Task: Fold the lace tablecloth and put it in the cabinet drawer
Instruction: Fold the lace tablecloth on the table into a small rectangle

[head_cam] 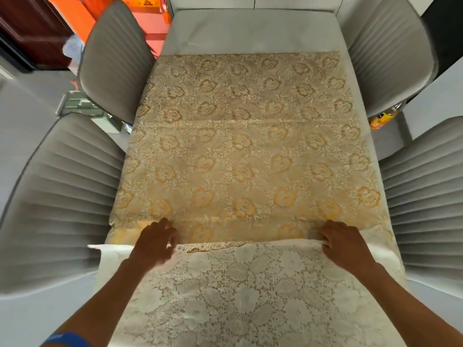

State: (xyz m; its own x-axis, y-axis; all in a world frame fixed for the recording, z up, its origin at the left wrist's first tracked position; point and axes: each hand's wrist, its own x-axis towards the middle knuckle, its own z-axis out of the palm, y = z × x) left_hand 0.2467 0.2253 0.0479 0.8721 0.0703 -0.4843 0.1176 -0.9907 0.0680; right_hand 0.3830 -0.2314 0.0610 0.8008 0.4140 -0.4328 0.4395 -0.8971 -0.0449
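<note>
While the folding is at an early stage, a long table (250, 28) is seen from above, running from the bottom of the frame to the top centre, its pale far end bare. One lace tablecloth (240, 151) with a gold floral pattern is spread over most of it; no cabinet drawer is in view. Near the bottom of the frame the cloth's near part is turned over, so that its whitish underside (240, 296) is shown lying toward the viewer.

Four grey ribbed chairs are counted: one at upper left (115, 63), one at lower left (55, 196), one at upper right (385, 56) and one at lower right (426, 196).

Two hands are counted, both at the fold line in the lower part of the frame. By the left hand (155, 242) the folded edge is gripped, fingers curled round it. By the right hand (343, 242) the same edge is gripped further right, fingers curled over the cloth.

It is judged that the first fold is in hand. For the next move, the gripped edge would need to be carried evenly and both sides kept level, so that the layers are matched.
</note>
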